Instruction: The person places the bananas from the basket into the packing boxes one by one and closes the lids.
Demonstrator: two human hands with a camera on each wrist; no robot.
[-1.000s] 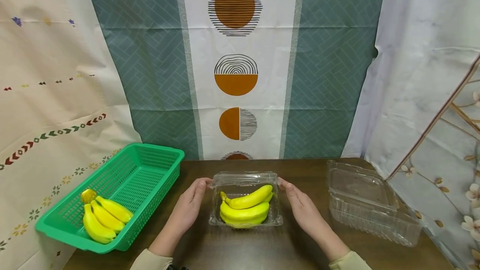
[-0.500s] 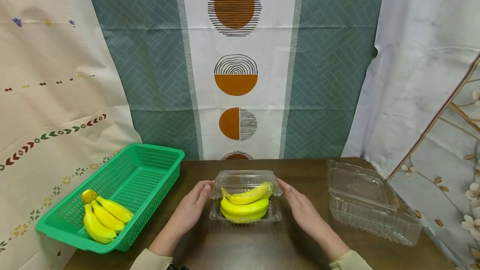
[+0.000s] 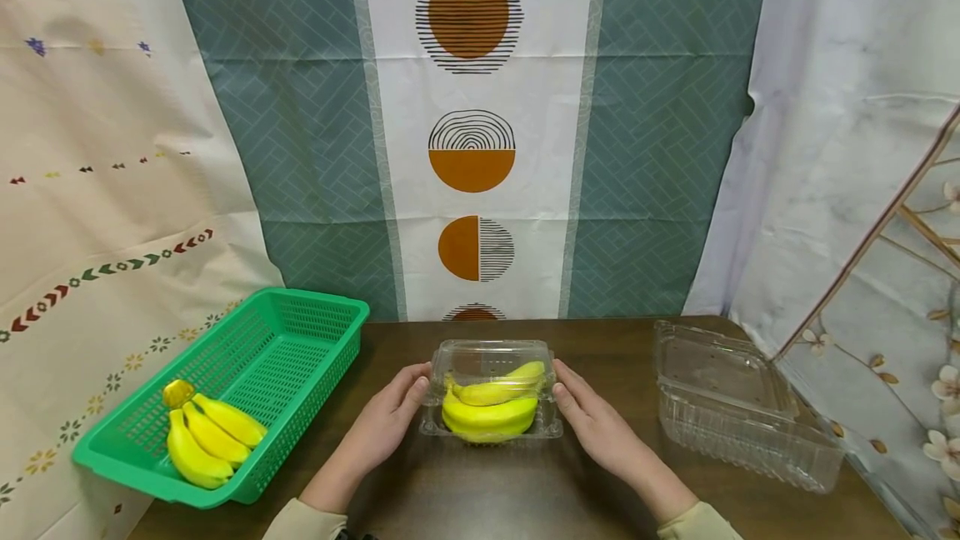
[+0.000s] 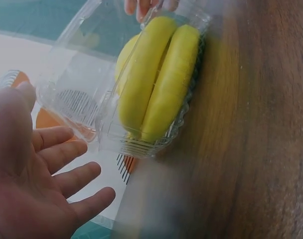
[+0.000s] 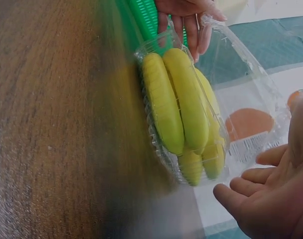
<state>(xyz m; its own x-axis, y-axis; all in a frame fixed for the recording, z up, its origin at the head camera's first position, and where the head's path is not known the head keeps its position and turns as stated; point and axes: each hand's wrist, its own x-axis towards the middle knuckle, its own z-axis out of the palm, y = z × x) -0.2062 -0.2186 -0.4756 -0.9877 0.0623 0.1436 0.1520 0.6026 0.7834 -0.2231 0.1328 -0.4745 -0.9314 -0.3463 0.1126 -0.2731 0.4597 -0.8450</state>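
A clear plastic clamshell box [image 3: 491, 430] sits on the table in the head view, a bunch of yellow bananas [image 3: 489, 418] inside. Its hinged lid [image 3: 491, 348] leans forward over the bananas, with a gap still showing between lid and base in both wrist views. At the lid's left side is my left hand [image 3: 385, 417], fingers extended and spread, thumb by the lid's edge [image 4: 47, 169]. My right hand [image 3: 596, 423] mirrors it at the right side, its fingers [image 5: 251, 188] loosely straight. The bananas press up close to the clear walls.
On the left stands a green mesh basket [image 3: 300, 357] with a second bunch of bananas [image 3: 206, 436] in it. Nested clear plastic boxes [image 3: 742, 415] stand on the right of the brown table [image 3: 480, 494]. Patterned cloths hang behind and at both sides.
Both hands have swung the lid from standing up at the back to tilting forward over the bananas. The box has shifted slightly away from me. Basket and spare boxes are unmoved.
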